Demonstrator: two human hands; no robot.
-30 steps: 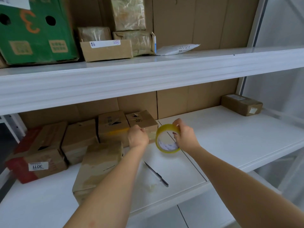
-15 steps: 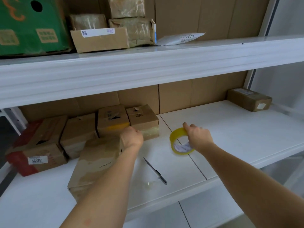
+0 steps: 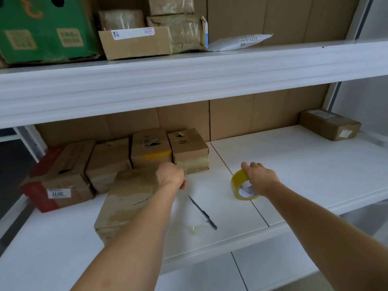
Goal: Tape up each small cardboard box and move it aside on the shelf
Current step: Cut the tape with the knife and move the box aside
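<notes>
On the white shelf [image 3: 294, 164], a yellow tape roll [image 3: 241, 186] is held upright by the right hand [image 3: 261, 177], fingers curled over its rim. The left hand [image 3: 170, 175] is closed at the taped cardboard box [image 3: 128, 198]; its fingers cannot be seen. A knife [image 3: 201, 211] lies between.

Roll of yellow tape [image 3: 243, 186]: standing on edge on the white shelf [image 3: 304, 164], white label inside the core, gripped from above

Small cardboard box [image 3: 128, 201]: brown, tape-patched, nearest the front edge, lying at an angle

Row of small cardboard boxes [image 3: 151, 148] behind it: brown, side by side against the back wall; rightmost banded with clear tape

Lone box [image 3: 329, 124]: far right, well apart
</notes>
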